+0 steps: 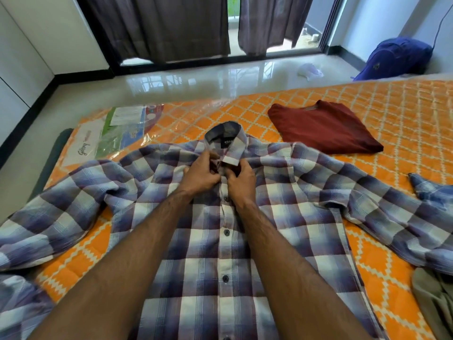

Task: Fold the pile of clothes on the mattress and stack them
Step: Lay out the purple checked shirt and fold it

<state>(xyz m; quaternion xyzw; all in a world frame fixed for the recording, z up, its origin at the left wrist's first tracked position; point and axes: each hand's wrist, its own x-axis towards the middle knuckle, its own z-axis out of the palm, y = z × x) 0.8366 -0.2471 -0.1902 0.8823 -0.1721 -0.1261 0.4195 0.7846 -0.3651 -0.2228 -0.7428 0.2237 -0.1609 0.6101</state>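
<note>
Right, blue, maroon and white checked button-up shirt [220, 241] lies front-up, sleeves spread, on the orange diamond-patterned quilted mattress [392, 114]. Both hands meet just below the collar, at 12 o'clock of the shirt. Left hand [202, 176] has fingers curled, pinching the placket edge; right hand [241, 179] is likewise curled, pinching the opposite edge, the two almost touching. Folded dark-red T-shirt [323, 128] sits at 2 o'clock, apart from the shirt. Olive-grey garment [434, 298] at 4 o'clock, edge of view.
</note>
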